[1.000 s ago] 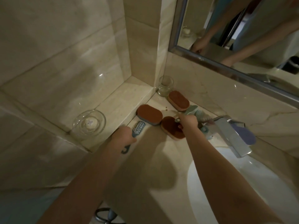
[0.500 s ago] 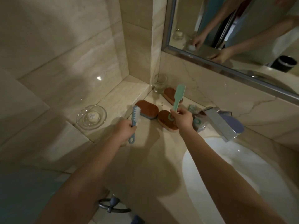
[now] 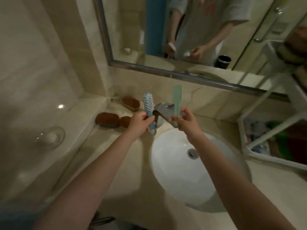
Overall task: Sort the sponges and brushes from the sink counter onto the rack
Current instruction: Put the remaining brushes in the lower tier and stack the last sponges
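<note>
Trouble is most likely to come from the white wire rack (image 3: 259,120), which stands at the right end of the counter (image 3: 116,163), well apart from both hands and beyond the basin (image 3: 174,171). Its shelves are seen to be crowded with blurred, unidentifiable items, so a brush set down there could be snagged on a wire or knocked off an edge. Both brushes are held above the basin and the faucet (image 3: 162,112); if either were let slip in transit, it would probably be dropped into the bowl or struck against the spout. Three brown sponges (image 3: 107,119) are left on the counter's back left corner, one near the wall and two side by side, near a clear glass dish (image 3: 49,136) on the ledge that could be bumped when they are fetched.

Both forearms are extended forward and slightly inward, wrists raised. The left hand (image 3: 139,122) is closed around the lower handle of the blue bristle brush (image 3: 148,107), which is held nearly upright, bristles toward the camera. The right hand (image 3: 185,121) is pinched on the handle of the green brush (image 3: 177,100), also upright, its flat back shown. The two brushes are kept just apart, not touching.
</note>
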A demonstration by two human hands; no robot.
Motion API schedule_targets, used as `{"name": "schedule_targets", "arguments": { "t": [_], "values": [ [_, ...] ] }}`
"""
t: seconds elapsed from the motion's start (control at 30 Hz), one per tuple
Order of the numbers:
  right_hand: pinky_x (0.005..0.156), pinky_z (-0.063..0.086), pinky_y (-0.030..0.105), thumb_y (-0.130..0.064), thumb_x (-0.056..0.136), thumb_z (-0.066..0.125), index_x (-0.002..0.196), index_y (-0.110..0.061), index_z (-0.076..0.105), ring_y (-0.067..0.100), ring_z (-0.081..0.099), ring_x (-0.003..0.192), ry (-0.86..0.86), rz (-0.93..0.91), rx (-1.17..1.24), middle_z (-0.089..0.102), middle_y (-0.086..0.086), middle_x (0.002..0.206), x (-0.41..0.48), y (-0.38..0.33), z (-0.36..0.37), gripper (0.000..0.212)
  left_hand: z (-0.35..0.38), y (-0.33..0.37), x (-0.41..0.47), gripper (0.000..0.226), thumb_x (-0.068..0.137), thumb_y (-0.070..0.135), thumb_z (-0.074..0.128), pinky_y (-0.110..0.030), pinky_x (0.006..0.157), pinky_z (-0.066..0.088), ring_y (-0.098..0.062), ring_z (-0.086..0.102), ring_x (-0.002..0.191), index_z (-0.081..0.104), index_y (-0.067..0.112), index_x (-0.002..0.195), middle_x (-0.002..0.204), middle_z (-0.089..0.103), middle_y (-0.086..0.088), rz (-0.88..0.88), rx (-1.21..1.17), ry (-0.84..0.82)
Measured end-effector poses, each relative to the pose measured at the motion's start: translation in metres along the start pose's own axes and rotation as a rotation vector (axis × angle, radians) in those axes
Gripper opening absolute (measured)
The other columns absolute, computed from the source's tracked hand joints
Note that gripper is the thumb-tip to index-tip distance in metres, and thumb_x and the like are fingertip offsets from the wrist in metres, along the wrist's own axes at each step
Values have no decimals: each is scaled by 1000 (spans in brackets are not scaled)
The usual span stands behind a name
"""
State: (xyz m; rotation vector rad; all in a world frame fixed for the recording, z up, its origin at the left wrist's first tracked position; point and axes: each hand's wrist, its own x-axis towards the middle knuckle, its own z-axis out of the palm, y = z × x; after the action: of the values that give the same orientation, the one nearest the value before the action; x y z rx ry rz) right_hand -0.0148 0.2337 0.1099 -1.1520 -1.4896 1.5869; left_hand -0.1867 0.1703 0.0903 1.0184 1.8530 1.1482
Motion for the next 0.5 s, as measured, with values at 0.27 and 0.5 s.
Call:
{"name": "schedule_targets", "arguments": {
  "t": [0.27, 0.5],
  "values": [
    [45, 25, 17, -7, 93, 50, 107, -25, 64, 4, 35, 46, 174, 59, -28, 54, 1, 65, -61, 8, -128, 27, 121, 51, -16, 8, 90, 12, 58, -27, 50, 43, -6, 53, 33, 58, 5, 85, 73, 65, -14, 84, -8, -276],
    [51, 29, 23, -3, 94, 48, 84, -19, 66, 8, 39, 43, 343, 103, 44, 52, 2, 52, -112, 35, -211, 26, 212, 79, -36, 22, 90, 9, 57, -25, 46, 43, -7, 52, 30, 53, 14, 68, 55, 56, -5, 108, 34, -425]
  ]
}}
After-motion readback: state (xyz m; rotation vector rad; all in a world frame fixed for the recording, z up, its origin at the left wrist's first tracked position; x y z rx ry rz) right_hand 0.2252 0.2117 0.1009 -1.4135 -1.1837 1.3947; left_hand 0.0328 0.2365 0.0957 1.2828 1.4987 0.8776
